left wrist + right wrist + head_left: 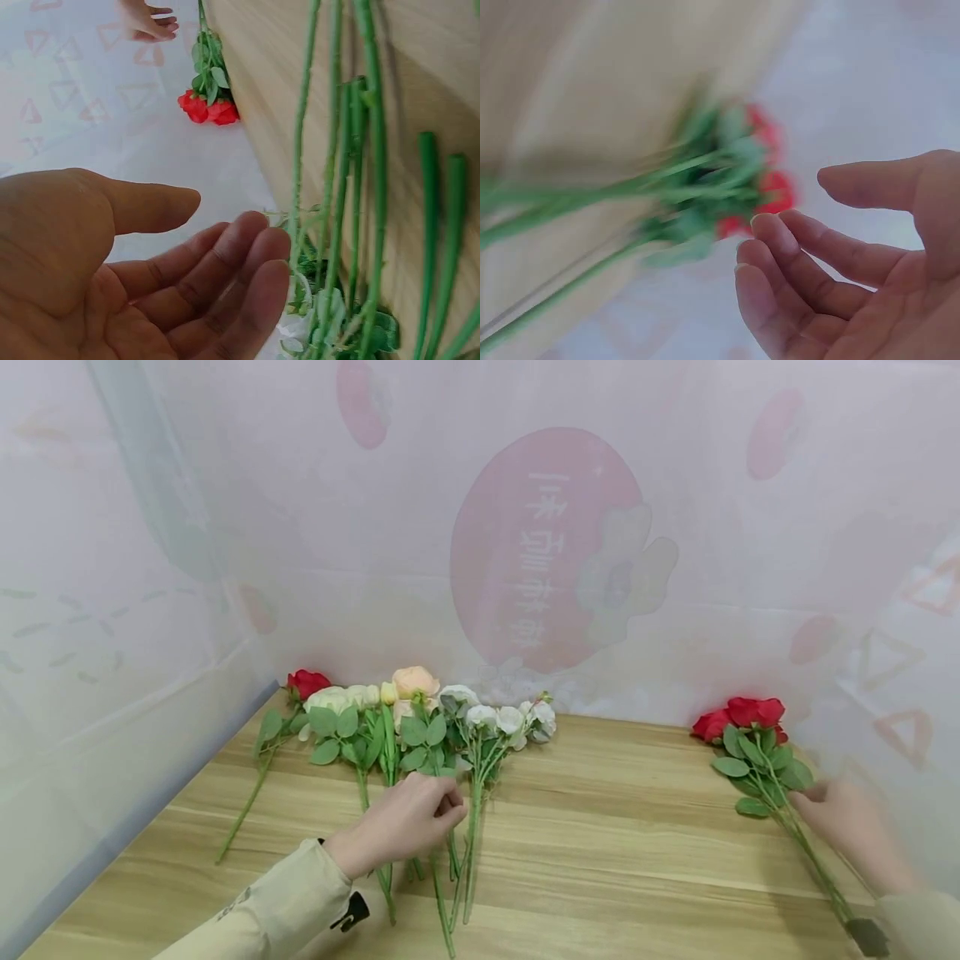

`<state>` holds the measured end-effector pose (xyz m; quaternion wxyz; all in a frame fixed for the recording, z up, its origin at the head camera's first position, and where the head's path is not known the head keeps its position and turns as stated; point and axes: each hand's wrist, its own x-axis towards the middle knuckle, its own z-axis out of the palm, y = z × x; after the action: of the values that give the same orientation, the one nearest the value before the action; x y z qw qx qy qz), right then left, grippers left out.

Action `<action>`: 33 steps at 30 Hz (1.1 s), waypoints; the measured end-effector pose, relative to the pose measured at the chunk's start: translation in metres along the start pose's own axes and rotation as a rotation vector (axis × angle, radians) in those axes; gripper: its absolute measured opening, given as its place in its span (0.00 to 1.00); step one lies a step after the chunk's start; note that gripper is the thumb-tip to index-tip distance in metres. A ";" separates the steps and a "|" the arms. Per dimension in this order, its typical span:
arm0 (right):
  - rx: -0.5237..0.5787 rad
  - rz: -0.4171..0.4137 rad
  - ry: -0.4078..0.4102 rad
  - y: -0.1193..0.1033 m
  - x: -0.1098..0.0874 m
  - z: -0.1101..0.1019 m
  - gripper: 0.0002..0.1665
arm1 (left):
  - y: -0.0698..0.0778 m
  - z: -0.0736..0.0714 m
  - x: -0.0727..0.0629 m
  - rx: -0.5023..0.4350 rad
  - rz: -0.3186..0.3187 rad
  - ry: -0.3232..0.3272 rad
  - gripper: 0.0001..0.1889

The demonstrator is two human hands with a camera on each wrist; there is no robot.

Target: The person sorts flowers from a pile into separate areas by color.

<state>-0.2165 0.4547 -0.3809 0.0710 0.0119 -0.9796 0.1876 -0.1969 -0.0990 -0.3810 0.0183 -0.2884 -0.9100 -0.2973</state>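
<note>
My left hand [405,822] hovers over the green stems at the middle of the wooden table. In the left wrist view its fingers [217,277] are loosely bent and hold nothing, with several stems [337,150] just beyond the tips. At the far right, a bunch of red roses [753,714] with green leaves lies on the table. Close beside its stems is my right hand [855,831]. The right wrist view shows that hand's thumb and fingers [772,232] apart with nothing between them, and the roses [776,191] blurred past the tips.
A row of artificial flowers lies along the table's back: a single red rose [307,683], cream blooms [333,699], a peach flower [415,682] and white roses [510,720]. Pale printed cloth [712,635] hangs behind and at both sides. Bare wood [615,810] lies between the two groups.
</note>
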 end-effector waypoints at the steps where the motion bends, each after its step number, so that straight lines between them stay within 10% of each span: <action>1: -0.006 -0.014 0.015 -0.010 -0.001 -0.004 0.22 | 0.001 0.000 0.002 -0.005 -0.012 0.002 0.05; 15: 0.167 -0.070 0.041 -0.157 -0.028 0.001 0.25 | 0.010 0.001 0.048 0.047 -0.157 0.077 0.15; 33: 0.323 -0.162 -0.038 -0.202 -0.022 0.041 0.11 | -0.001 0.022 0.051 0.204 -0.251 -0.021 0.24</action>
<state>-0.1902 0.2519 -0.3481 0.0645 0.1058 -0.9337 0.3360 -0.2372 -0.0613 -0.3889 0.0005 -0.1722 -0.9645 -0.2001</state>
